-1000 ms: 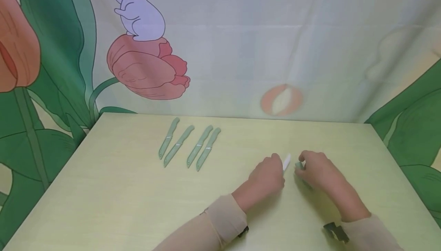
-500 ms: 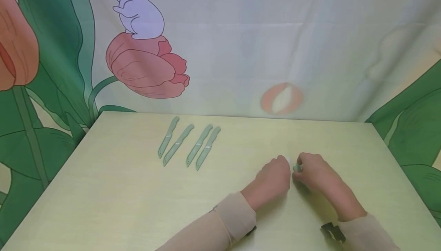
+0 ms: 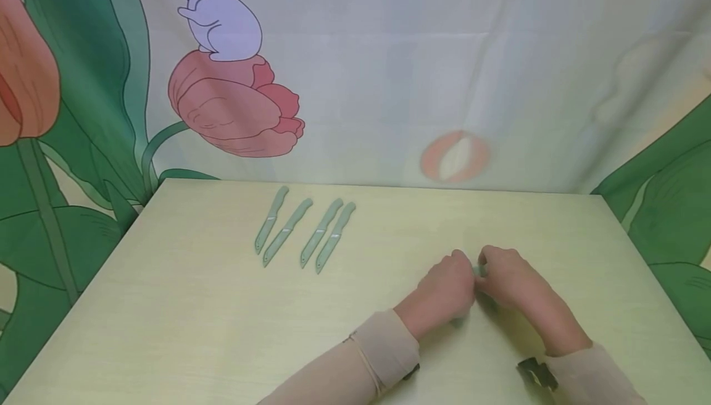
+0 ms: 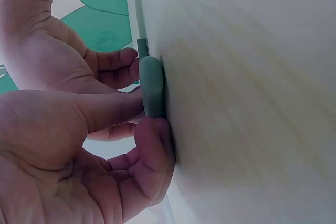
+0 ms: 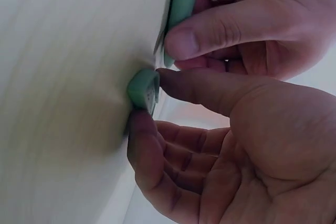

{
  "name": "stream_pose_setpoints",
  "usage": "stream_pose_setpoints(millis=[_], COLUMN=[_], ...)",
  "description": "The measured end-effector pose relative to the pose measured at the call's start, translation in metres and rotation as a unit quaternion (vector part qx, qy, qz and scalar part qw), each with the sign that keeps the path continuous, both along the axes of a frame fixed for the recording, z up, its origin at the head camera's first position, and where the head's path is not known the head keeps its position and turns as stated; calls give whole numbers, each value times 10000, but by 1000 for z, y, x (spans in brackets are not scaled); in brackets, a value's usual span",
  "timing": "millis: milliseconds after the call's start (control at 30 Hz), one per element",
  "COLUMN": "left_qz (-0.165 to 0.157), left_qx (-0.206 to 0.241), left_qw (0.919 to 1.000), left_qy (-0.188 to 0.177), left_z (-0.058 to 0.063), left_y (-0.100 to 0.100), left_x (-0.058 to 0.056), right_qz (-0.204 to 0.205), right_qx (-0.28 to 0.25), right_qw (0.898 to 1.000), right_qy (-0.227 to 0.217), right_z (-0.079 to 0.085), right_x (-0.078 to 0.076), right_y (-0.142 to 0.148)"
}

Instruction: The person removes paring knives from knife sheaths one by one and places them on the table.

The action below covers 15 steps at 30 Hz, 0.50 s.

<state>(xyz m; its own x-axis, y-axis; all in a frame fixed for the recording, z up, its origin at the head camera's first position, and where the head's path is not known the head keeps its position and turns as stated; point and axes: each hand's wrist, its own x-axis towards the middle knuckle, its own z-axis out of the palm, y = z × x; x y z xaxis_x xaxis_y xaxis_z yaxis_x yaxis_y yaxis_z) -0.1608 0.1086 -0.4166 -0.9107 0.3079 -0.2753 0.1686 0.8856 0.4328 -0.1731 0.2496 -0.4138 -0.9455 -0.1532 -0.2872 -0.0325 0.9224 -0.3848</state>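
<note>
My left hand (image 3: 441, 291) pinches the rounded green handle of a knife (image 4: 152, 85) between thumb and curled fingers, low over the table. Close on its right, my right hand (image 3: 513, 275) holds a small green blade cover (image 5: 140, 87) between thumb and forefinger. In the right wrist view, the handle lies just beyond the cover, roughly in line with it. The hands almost touch. Fingers hide the knife's blade, so I cannot tell how far it sits inside the cover.
Several green knives in covers (image 3: 328, 238) lie slanted, roughly side by side, at the back left of the pale yellow table (image 3: 194, 331). Behind the table's far edge hangs a curtain (image 3: 361, 84) printed with tulips and a white animal.
My left hand has moved right with the knife, up to the cover in my right hand. The white blade, visible a second ago, is now out of sight. My right hand has barely shifted.
</note>
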Motion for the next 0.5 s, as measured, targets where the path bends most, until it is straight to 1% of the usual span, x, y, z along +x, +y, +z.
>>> stream_pose_setpoints(millis=[167, 233, 400, 500], left_qz=[142, 141, 146, 230], left_qx=[-109, -145, -138, -108], left_qw=[9998, 9998, 9998, 9996], left_qy=[-90, -90, -80, -147], left_z=[-1, -2, -4, -4], left_y=[5, 7, 9, 10], left_x=[0, 0, 0, 0], right_qz=[60, 81, 70, 49], right_qx=[15, 71, 144, 159], right_qw=[9999, 9998, 9998, 9998], right_qy=[119, 160, 122, 93], right_z=[1, 1, 1, 1], right_x=[2, 2, 2, 2], right_y=[-2, -3, -4, -4])
